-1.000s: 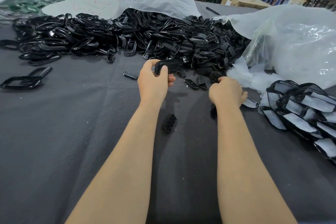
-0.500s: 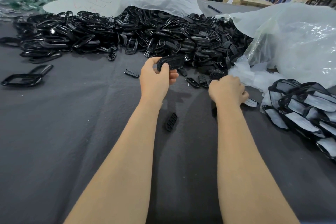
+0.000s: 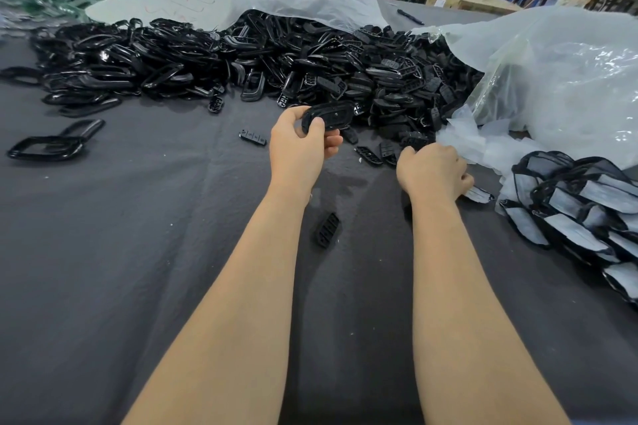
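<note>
Head camera: the left hand (image 3: 299, 146) grips a black oval shell (image 3: 329, 117) between thumb and fingers, raised just in front of the heap of black parts (image 3: 241, 59) on the grey cloth (image 3: 121, 235). The right hand (image 3: 431, 171) rests knuckles-up, fingers curled, at the heap's near edge; whether it holds anything cannot be told.

The left hand (image 3: 297, 145) pinches a black oval shell (image 3: 328, 115) between thumb and curled fingers, just at the near edge of a heap of black plastic parts (image 3: 241, 55) that runs from ten to one o'clock. At its three o'clock the right hand (image 3: 431, 169) rests knuckles-up on the grey cloth (image 3: 103, 252), fingers curled under; whether it holds anything, I cannot tell. A clear bag (image 3: 559, 79) slumps at two o'clock, and a lone small frame (image 3: 327, 229) lies between the forearms.
</note>
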The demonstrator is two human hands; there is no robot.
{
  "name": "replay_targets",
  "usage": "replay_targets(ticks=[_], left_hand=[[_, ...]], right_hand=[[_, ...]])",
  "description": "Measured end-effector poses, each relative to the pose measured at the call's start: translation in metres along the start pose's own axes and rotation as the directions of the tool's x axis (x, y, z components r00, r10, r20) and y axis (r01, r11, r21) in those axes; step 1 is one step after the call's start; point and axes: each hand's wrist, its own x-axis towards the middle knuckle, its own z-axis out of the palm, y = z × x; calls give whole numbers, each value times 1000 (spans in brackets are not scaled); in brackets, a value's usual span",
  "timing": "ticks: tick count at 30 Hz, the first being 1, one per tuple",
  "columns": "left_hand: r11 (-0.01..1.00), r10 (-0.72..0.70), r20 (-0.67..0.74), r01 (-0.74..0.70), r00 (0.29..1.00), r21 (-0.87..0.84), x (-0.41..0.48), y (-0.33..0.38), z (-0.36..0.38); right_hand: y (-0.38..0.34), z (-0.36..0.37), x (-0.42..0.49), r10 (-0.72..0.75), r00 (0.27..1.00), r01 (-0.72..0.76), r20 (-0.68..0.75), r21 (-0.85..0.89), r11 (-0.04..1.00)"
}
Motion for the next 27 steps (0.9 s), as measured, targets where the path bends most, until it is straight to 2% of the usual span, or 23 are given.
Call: replay_targets(ticks=[8,20,24,27], left_hand=[[999,-1,-4,2,1000,35,2,-3,0],[999,9,-8,-8,1000,52,4,-4,0],[999,7,-8,-7,1000,50,3,-4,0],[999,3,-8,-3,1000,44,3,-4,0]], right_hand=[[-1,3,2,4,999,-3,-45,10,1000],[-3,2,0,5,1000,-5,8,-14,1000],[-2,0,-1,16,999,-14,-38,37,999],[-2,-3,0,-4,986,31,-165,158,987]])
